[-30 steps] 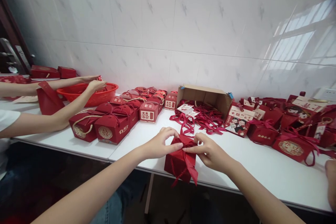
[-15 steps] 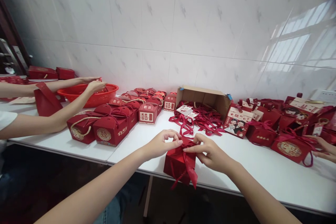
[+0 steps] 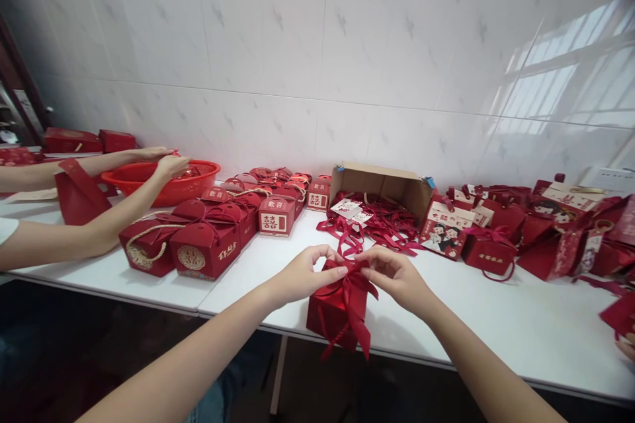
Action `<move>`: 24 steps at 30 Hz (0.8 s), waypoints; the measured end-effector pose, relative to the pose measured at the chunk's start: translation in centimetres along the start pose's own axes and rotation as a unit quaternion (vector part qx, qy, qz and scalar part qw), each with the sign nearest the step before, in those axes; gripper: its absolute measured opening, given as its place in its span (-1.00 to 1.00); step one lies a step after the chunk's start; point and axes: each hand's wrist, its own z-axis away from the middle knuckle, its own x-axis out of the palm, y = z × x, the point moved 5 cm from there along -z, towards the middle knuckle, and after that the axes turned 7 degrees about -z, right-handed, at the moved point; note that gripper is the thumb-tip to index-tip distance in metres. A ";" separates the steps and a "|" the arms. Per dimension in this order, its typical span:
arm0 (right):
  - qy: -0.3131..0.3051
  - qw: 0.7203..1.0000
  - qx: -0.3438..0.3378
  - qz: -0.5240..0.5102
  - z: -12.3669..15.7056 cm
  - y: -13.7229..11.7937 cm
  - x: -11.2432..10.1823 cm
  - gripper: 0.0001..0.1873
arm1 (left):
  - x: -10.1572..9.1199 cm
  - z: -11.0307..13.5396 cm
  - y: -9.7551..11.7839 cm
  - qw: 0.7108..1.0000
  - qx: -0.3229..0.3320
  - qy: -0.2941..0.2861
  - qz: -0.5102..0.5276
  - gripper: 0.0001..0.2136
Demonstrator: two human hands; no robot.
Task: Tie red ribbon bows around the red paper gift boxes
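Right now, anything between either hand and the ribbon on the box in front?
Nothing visible: fingers of the left hand and right hand are at the red ribbon atop the red box.

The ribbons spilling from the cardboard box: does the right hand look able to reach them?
Probably yes: the ribbons lie just beyond the right hand, with no obstacle visible between. But its fingers hold the bow on the red box; it would likely need freeing first.

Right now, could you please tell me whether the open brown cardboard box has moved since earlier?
No: against the glossy white wall tiles, the cardboard box shows no sideways shift.
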 end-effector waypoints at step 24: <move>0.145 0.975 0.071 -0.152 -0.3 1.5 -0.8 -0.59 | 1.9 -1.3 -1.2 0.997 -0.007 0.055 0.050 -0.54</move>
